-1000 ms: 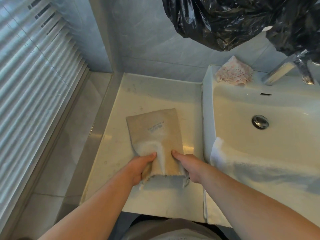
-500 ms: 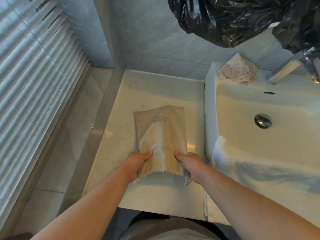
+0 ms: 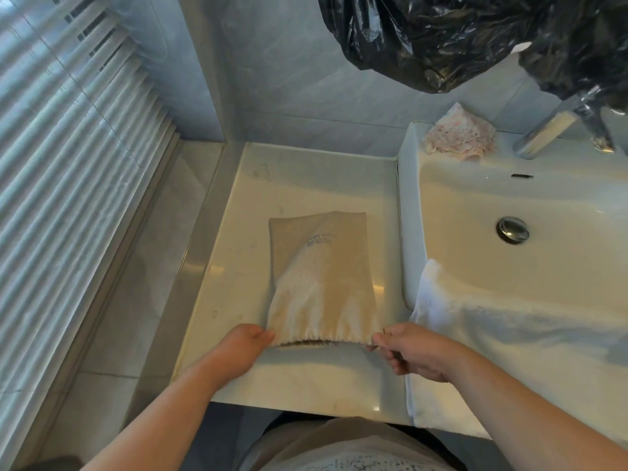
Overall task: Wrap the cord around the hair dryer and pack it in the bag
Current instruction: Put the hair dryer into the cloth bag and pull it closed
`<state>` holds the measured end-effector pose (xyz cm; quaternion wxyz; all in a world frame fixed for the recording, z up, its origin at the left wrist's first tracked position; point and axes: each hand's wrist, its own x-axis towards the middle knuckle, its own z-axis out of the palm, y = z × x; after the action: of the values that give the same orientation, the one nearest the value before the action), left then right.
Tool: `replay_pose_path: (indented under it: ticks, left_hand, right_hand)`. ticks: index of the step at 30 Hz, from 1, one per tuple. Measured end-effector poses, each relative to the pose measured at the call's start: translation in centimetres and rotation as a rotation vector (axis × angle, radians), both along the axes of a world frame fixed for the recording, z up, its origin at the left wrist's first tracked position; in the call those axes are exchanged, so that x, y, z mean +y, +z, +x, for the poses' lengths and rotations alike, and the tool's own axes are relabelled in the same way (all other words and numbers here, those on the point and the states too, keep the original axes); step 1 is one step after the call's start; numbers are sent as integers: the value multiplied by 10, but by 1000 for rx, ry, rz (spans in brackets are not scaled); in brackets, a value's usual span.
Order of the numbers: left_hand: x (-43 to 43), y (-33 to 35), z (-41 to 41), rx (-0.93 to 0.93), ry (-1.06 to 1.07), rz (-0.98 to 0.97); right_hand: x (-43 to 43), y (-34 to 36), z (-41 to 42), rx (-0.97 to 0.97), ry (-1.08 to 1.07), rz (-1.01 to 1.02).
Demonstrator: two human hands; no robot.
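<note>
Bag (image 3: 319, 266) on tabletop (image 3: 299, 175) bulges, contents hidden, print unreadable; left hand (image 3: 243, 345) and right hand (image 3: 413, 351) each pinch one end of its gathered near mouth.

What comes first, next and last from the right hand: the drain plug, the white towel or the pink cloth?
Starting from the right hand:
1. White towel: right beside the hand, draped over the front edge of the sink.
2. Drain plug: farther back, in the middle of the sink.
3. Pink cloth: on the sink's far back corner.
</note>
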<state>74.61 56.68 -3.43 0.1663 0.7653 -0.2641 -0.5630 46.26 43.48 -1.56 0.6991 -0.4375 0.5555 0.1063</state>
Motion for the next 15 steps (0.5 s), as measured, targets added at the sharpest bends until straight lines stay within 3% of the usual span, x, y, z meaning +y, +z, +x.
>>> replay_pose_path:
  ticks: [4, 9, 12, 15]
  left_hand:
    - [2, 5, 10, -128, -211, -26]
    - [3, -1, 25, -373, -245, -97]
    - [1, -6, 28, -510, -278, -43]
    - [2, -6, 17, -718, -483, -5]
  right_hand:
    - [-3, 13, 1, 16, 174, -125]
    - [-4, 16, -13, 130, 190, -356]
    - [0, 9, -27, 216, 200, -485]
    - [8, 2, -31, 297, 502, -598]
